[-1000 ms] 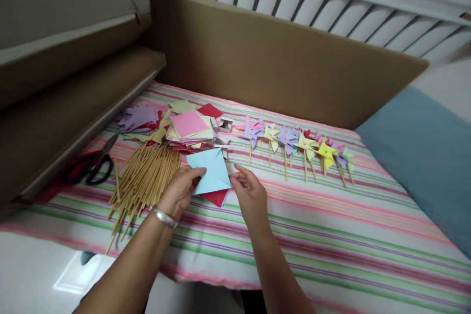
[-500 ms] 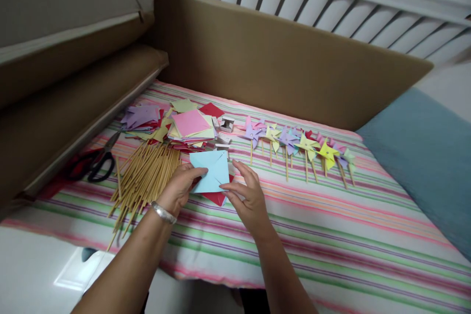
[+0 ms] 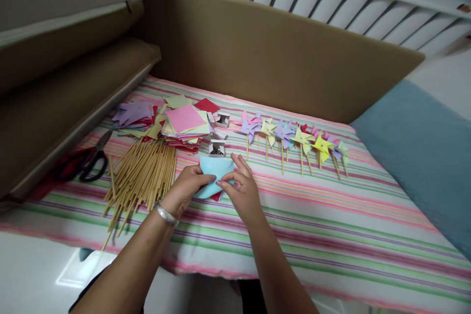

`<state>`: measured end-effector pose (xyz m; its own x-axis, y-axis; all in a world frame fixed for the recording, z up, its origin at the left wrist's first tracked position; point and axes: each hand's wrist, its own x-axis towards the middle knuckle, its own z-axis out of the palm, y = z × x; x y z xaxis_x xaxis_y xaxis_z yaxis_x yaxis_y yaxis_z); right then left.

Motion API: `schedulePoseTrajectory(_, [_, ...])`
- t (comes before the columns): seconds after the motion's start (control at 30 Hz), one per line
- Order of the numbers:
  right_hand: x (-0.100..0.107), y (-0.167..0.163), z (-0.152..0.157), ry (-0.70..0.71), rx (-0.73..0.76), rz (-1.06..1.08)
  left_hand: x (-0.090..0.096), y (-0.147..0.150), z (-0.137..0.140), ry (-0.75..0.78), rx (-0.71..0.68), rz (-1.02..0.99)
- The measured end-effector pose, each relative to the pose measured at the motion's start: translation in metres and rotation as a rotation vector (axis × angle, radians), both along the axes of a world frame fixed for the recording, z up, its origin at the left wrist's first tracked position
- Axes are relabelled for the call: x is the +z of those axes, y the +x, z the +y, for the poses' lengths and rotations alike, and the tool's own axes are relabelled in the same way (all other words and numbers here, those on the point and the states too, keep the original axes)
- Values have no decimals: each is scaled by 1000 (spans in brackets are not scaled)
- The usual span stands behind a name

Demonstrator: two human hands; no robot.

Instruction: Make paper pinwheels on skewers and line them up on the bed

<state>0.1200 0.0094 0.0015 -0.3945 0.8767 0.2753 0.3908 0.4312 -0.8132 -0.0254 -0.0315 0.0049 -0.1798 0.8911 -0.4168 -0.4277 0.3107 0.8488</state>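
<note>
Between my two hands is a light blue paper square (image 3: pixel 217 164), its edges bent inward so the sheet curves. My left hand (image 3: pixel 189 184) grips its left side, thumb on top near the middle. The thumb and forefinger of my right hand (image 3: pixel 243 189) pinch a part of the paper at its right side, with the other fingers raised. Red paper (image 3: pixel 216 196) shows beneath the blue square. Just beyond my hands a small open white box (image 3: pixel 217 148) holds small dark metal pieces, too small to name.
Thin wooden sticks (image 3: pixel 145 176) lie heaped on the left, beside black-handled scissors (image 3: pixel 93 159). Behind them are stacked coloured paper squares (image 3: pixel 184 118) and purple cut papers (image 3: pixel 134 114). Several paper pinwheels (image 3: pixel 302 138) lie in a row on the striped cloth (image 3: pixel 331 235). A brown board (image 3: pixel 275 54) stands behind.
The blue paper has gone from nearly flat to curved, its edges drawn inward. My right thumb and forefinger have moved toward its middle, close to my left thumb.
</note>
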Motion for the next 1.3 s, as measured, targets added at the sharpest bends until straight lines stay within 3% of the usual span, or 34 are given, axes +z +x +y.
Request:
schedulePoseTrajectory(0.43, [-2, 0, 0, 8, 18, -21, -4, -1, 0, 2, -60, -35])
schedulePoseTrajectory(0.83, [0, 2, -1, 38, -12, -84, -4, -6, -4, 92, -230, -141])
schedulePoseTrajectory(1.03, [2, 4, 1, 23, -29, -97, -7, -3, 0, 4, -155, 45])
schedulePoseTrajectory(1.13, [7, 9, 2, 11, 10, -106, -9, -1, 1, 38, -220, 202])
schedulePoseTrajectory(1.3, [16, 18, 4, -200, 164, -159, -8, 1, -2, 181, -379, 365])
